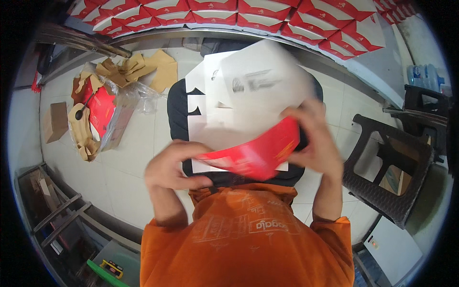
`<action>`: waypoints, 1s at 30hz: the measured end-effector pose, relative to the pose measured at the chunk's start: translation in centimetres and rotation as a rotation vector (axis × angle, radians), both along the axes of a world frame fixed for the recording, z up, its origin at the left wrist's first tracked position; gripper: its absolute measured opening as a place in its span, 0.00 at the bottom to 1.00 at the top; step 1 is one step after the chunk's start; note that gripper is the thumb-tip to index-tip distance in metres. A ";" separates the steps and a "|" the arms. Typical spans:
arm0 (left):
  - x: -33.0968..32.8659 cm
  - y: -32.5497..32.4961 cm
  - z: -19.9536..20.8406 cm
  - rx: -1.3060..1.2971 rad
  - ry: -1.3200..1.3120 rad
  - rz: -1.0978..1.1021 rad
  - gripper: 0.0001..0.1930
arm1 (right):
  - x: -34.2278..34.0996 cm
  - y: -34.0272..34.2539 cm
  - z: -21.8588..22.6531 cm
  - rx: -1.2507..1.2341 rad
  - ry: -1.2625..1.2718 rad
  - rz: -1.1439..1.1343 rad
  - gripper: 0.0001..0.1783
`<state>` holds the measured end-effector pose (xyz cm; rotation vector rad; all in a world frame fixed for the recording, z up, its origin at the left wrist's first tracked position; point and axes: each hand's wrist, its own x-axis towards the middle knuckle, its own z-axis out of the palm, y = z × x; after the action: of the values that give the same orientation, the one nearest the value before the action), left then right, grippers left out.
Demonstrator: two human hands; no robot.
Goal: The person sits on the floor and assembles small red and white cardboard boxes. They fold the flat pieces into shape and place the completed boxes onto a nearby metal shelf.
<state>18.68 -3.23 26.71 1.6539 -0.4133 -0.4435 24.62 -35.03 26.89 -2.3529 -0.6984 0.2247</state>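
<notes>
A die-cut cardboard box blank is bent between my hands, blurred by motion. Its near part [256,150] curves up and shows a glossy red face, while a whitish panel [267,81] with grey print rises behind it. My left hand [174,165] has fingers and thumb closed about the red part's left end. At the right end my right hand [313,138] grips the edge, thumb below and fingers above. Under the blank lie flat white cardboard sheets [198,126] with notched edges, resting on a dark padded surface [177,103].
Finished red-and-white boxes [220,19] stand in rows at the far side. On the floor at left is an opened package [117,122] of red sheets with torn brown paper [160,69]. A dark plastic stool [397,167] stands at right, and a slatted rack [62,215] lower left.
</notes>
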 end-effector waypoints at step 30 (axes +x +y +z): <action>0.7 -5.0 3.0 0.443 -0.032 -0.276 0.07 | -2.1 5.3 3.8 0.099 -0.146 0.020 0.15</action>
<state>19.34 -8.27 29.68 2.0414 -0.6024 -0.7561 22.47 -29.77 30.74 -2.2850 -0.7852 0.0260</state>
